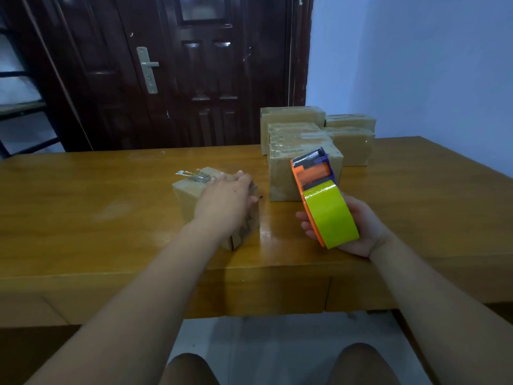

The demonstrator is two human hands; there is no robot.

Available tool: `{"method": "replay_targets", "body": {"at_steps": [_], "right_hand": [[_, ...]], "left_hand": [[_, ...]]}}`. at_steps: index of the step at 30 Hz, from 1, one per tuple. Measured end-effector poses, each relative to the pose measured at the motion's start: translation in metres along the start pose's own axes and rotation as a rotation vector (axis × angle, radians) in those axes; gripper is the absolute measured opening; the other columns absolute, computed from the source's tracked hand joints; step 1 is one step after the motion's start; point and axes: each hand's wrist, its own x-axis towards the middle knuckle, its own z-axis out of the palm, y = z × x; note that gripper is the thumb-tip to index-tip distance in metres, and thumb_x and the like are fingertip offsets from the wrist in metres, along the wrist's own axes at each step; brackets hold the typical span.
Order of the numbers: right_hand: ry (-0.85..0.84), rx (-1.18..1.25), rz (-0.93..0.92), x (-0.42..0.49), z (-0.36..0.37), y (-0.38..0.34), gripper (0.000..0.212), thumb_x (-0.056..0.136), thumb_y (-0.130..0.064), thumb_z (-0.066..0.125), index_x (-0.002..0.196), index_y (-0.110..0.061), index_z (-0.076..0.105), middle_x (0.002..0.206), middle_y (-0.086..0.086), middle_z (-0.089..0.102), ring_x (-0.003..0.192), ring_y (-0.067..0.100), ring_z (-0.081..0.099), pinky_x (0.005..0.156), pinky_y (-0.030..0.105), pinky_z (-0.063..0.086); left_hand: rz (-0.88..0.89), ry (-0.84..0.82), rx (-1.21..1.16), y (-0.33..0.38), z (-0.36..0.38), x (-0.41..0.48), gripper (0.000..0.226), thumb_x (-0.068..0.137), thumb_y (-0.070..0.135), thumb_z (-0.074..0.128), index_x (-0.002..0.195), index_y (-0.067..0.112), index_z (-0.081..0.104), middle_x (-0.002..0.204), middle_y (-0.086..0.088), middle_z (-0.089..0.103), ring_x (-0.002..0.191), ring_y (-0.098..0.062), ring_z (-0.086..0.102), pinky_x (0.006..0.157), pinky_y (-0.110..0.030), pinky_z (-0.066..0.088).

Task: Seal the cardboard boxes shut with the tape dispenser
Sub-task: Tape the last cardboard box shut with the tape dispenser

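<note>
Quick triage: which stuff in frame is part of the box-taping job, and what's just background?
In the job:
small box, left hand resting on it
tape dispenser, gripped by right hand
stacked boxes

Just there:
table
door
shelf

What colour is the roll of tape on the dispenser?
Yellow-green, on the roll of tape, seen in the head view.

my left hand [224, 201] covers most of the top of the small brown cardboard box [186, 196]; the dark print [244, 222] on its near side is partly behind my wrist and too blurred to read. the orange and purple tape dispenser [324, 212] hides the palm of my right hand [366, 232] and a corner of the taped brown box [280, 179] behind it.
</note>
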Motion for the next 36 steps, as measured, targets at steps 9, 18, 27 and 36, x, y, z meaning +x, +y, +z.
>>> {"method": "replay_targets", "body": {"at_steps": [9, 18, 27, 36], "right_hand": [[0.016, -0.028, 0.012, 0.000, -0.002, 0.000, 0.074, 0.047, -0.045, 0.092, 0.111, -0.014, 0.072, 0.109, 0.020, 0.068, 0.088, 0.030, 0.070, 0.070, 0.038, 0.058], [0.008, -0.052, 0.020, 0.001, 0.000, 0.000, 0.074, 0.053, -0.047, 0.089, 0.116, -0.016, 0.068, 0.109, 0.017, 0.068, 0.093, 0.029, 0.068, 0.073, 0.039, 0.057], [0.151, -0.187, -0.136, -0.005, 0.030, 0.000, 0.056, 0.063, -0.036, 0.083, 0.109, -0.009, 0.067, 0.094, 0.011, 0.067, 0.085, 0.029, 0.061, 0.079, 0.036, 0.052], [0.269, -1.067, -0.494, -0.021, 0.064, -0.001, 0.052, 0.081, -0.050, 0.063, 0.130, -0.047, 0.045, 0.101, -0.015, 0.060, 0.091, -0.004, 0.057, 0.076, 0.008, 0.043]], "left_hand": [[0.314, -0.095, -0.012, -0.031, -0.006, 0.000, 0.047, 0.102, 0.032, 0.033, 0.148, 0.036, 0.024, 0.156, 0.013, 0.021, 0.145, -0.010, 0.016, 0.117, -0.039, 0.002], [-0.063, 0.445, -0.665, -0.015, -0.004, -0.045, 0.042, 0.096, 0.031, 0.050, 0.138, 0.028, 0.044, 0.132, 0.012, 0.050, 0.118, 0.000, 0.045, 0.098, -0.027, 0.042], [-0.170, 0.264, -1.196, 0.053, -0.023, -0.045, 0.041, 0.092, 0.015, 0.060, 0.132, 0.017, 0.052, 0.085, 0.011, 0.063, 0.081, -0.001, 0.060, 0.079, -0.018, 0.050], [-0.426, 0.422, -1.391, 0.056, -0.015, -0.052, 0.068, 0.084, 0.008, 0.069, 0.137, 0.023, 0.029, 0.078, 0.006, 0.056, 0.071, -0.008, 0.056, 0.072, -0.031, 0.049]]}}
